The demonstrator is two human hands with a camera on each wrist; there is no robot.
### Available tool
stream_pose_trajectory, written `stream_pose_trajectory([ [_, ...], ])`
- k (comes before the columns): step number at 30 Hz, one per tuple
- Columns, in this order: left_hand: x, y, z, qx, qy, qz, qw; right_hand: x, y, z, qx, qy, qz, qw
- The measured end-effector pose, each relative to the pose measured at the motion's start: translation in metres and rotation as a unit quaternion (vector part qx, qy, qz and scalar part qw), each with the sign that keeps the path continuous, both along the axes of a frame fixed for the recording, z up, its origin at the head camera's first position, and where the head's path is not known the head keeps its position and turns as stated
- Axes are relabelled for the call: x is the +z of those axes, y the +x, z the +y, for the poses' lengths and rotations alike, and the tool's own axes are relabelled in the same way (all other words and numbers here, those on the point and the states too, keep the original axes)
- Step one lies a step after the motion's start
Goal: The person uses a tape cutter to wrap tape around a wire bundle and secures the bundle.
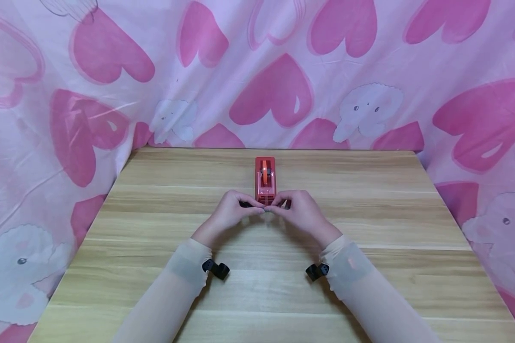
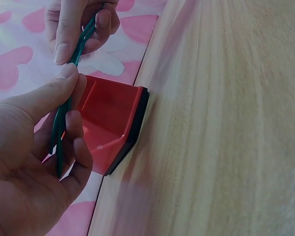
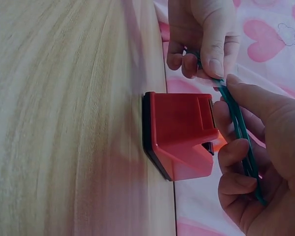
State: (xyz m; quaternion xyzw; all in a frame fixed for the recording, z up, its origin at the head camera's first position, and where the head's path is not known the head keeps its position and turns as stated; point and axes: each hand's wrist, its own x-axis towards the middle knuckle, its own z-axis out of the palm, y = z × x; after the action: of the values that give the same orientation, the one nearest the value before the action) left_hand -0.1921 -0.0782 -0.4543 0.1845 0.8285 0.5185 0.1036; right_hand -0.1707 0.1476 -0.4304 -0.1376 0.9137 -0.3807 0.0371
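Observation:
A slim dark green thing with split, strap-like strands point(image 2: 60, 120) runs from one hand to the other; its kind cannot be told. My left hand point(image 1: 233, 208) pinches one half between thumb and fingers, strands lying across its palm. My right hand point(image 1: 299, 208) pinches the other half point(image 3: 240, 120) in the same way. Both thumbs almost meet at its middle, where a small clear, film-like bit point(image 3: 218, 83) shows between the fingertips in the right wrist view. Just beyond the hands stands a red tape dispenser point(image 1: 259, 189) with an orange core and a black base.
The wood-grain table point(image 1: 266, 295) extends around and in front of both forearms. A pink cloth with hearts point(image 1: 278, 90) hangs behind the table and along its sides. Small black cameras point(image 1: 216, 269) sit on both wrists.

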Motion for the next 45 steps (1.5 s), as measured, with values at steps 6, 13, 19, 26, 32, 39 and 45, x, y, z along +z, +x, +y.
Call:
stream_pose_trajectory([
  [6,0.0006,-0.0007,-0.0001,0.005,0.004,0.002,1.0000,-0.0002,0.0000,0.0004,0.002,-0.003,0.007,1.0000],
  [13,0.0023,-0.0022,-0.0002,0.008,0.009,-0.010,0.9999,-0.0003,-0.0012,0.0025,0.004,-0.009,0.015,0.9998],
  [19,0.0026,-0.0036,-0.0025,-0.006,0.011,0.000,0.9999,-0.0014,-0.0020,0.0031,0.006,-0.002,0.029,0.9996],
  [26,0.0043,-0.0026,-0.0049,-0.016,0.011,0.005,0.9998,-0.0035,-0.0011,0.0042,0.025,-0.001,0.064,0.9976],
  [32,0.0062,-0.0017,-0.0040,-0.021,0.022,0.015,0.9994,-0.0064,-0.0002,0.0059,0.053,0.008,0.129,0.9902],
  [39,0.0077,-0.0005,-0.0045,-0.018,0.014,0.011,0.9997,-0.0062,0.0003,0.0043,0.082,0.040,0.213,0.9728],
  [45,0.0066,-0.0001,-0.0047,-0.027,0.009,0.009,0.9996,-0.0089,0.0009,0.0029,0.090,0.038,0.220,0.9705],
])
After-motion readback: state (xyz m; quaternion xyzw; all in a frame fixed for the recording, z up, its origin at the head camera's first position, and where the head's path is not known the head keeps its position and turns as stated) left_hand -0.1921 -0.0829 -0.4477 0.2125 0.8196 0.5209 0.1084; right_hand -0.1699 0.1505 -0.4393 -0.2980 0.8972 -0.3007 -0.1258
